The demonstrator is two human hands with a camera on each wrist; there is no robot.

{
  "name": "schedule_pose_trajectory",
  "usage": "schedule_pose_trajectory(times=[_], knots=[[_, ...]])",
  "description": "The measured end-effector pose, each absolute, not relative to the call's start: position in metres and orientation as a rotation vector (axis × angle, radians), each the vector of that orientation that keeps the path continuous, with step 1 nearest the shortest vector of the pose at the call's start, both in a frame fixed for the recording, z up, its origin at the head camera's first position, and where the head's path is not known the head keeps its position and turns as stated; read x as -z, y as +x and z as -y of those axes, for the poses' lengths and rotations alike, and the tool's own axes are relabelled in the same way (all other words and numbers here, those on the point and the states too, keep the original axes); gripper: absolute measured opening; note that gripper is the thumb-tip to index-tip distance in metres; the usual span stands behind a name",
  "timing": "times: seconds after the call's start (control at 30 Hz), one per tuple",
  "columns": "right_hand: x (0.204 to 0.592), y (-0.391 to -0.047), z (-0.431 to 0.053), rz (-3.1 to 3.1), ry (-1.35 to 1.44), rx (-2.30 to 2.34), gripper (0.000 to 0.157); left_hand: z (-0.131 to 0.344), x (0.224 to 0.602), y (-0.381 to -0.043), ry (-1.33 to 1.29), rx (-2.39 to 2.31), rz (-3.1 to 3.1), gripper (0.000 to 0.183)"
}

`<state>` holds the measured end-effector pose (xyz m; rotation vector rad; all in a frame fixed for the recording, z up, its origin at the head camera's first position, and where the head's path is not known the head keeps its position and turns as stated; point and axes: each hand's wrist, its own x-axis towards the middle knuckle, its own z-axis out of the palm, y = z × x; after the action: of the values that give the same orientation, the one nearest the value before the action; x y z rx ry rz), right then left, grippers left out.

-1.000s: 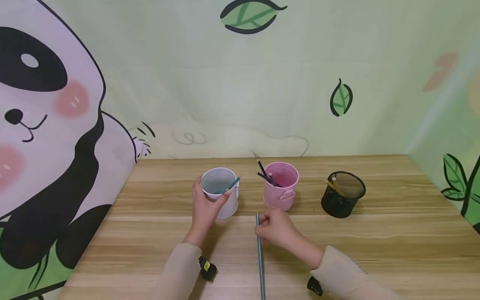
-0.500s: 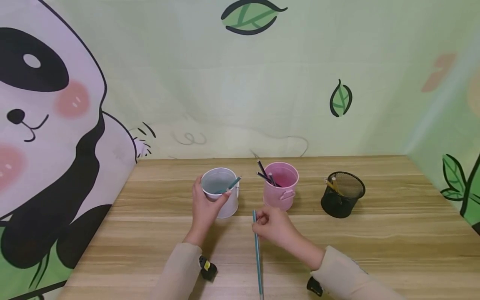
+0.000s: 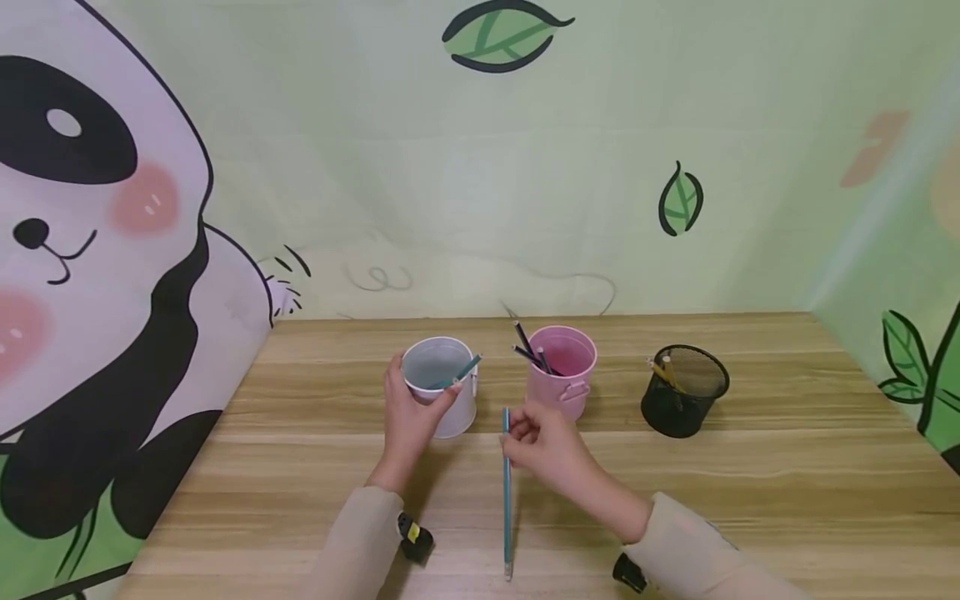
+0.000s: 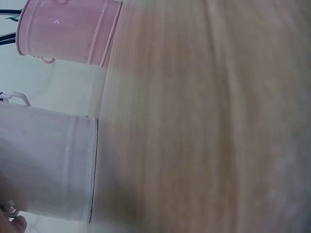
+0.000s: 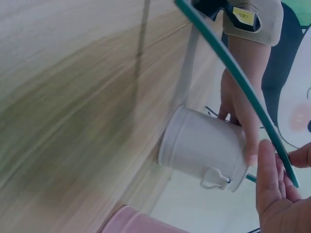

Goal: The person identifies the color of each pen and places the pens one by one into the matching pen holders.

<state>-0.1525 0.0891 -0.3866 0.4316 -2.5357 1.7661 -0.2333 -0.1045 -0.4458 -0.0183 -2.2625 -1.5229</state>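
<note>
My left hand [image 3: 408, 421] grips the side of a small white bucket [image 3: 455, 417], thumb at the near rim and fingers round the left side. Inside that bucket a teal pencil [image 3: 469, 366] leans with its end over the right rim. Between thumb and fingers, my right hand [image 3: 551, 446] pinches the upper end of another teal pencil [image 3: 507, 517], whose lower end points toward me. The right wrist view shows this held pencil [image 5: 238, 77] slanting above the table, its shadow lying below. Only a bit of the left hand [image 4: 17, 224] shows in the left wrist view.
A pink bucket [image 3: 550, 392] with several dark pencils [image 3: 524, 337] stands just behind my right hand. Farther right is a black mesh pen cup [image 3: 671, 412] holding yellow pencils [image 3: 663, 370]. The wooden table [image 3: 787, 467] ends at a panda-printed backdrop [image 3: 420, 167].
My right hand has moved slightly left and away from me with the pencil, which now stands straighter in the head view, its lower end in sight. The left hand and white bucket have stayed put.
</note>
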Motion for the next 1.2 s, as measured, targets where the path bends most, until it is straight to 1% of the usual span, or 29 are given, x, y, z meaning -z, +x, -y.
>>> schedule_pose_trajectory(times=[0.23,0.33,0.53,0.7,0.93,1.07,1.13,1.2], knots=[[0.376,-0.149,-0.087,2.348,0.449,-1.718,0.009,0.105,0.446,-0.233,-0.028,1.501,2.256,0.094],[0.375,-0.149,-0.088,2.24,0.501,-1.685,0.009,0.105,0.447,-0.233,-0.028,1.497,2.255,0.094],[0.376,-0.151,-0.088,1.932,0.662,-1.57,0.014,0.105,0.448,-0.234,-0.017,1.482,2.258,0.095],[0.371,-0.153,-0.087,1.746,0.713,-1.49,0.02,0.105,0.448,-0.234,-0.019,1.474,2.257,0.095],[0.364,-0.156,-0.085,1.616,0.759,-1.506,0.011,0.105,0.448,-0.234,-0.022,1.485,2.252,0.094],[0.362,-0.158,-0.084,1.572,0.782,-1.483,0.01,0.105,0.448,-0.235,-0.017,1.481,2.254,0.094],[0.361,-0.159,-0.084,1.562,0.786,-1.464,0.012,0.105,0.449,-0.235,-0.015,1.477,2.255,0.094],[0.36,-0.16,-0.084,1.554,0.788,-1.444,0.017,0.105,0.449,-0.235,-0.012,1.475,2.255,0.094]])
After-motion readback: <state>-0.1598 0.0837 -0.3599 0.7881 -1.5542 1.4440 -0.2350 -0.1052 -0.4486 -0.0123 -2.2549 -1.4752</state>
